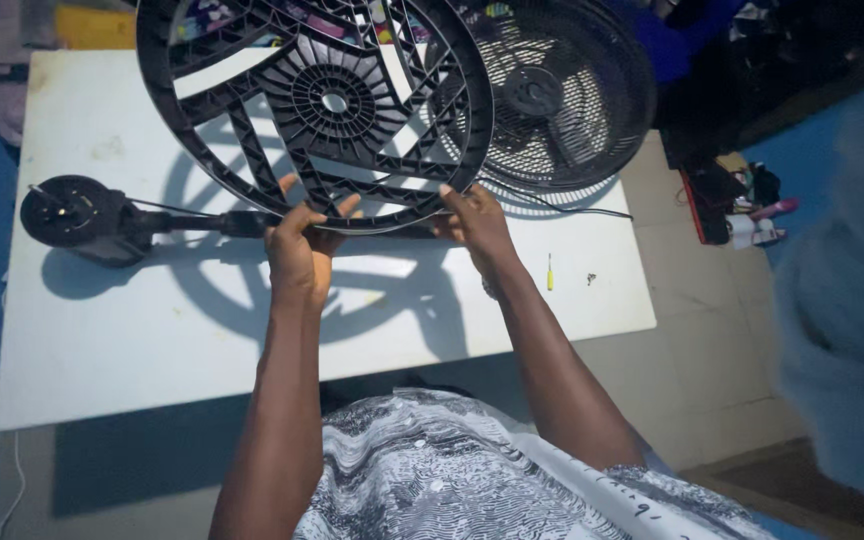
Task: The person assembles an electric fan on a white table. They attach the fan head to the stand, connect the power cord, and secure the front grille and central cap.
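The round black fan base [317, 100] is held up by its 6 o'clock rim, gripped by the closed fingers of the left hand [302, 250] and the right hand [477, 225], and seemingly is being inspected, so steady turning would be called for.

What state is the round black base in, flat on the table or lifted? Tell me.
Lifted: both hands, left and right, hold the round black base tilted above the white table.

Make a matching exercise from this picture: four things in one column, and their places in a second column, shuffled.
Things:
1. round black base
2. fan motor head
3. wire fan grille
4. small screwdriver

Places:
A. lying at the table's left end
B. lying on the table beside the right forearm
C. held up by the left hand and right hand
D. at the table's far right

Pairs: 1-C, 2-A, 3-D, 4-B
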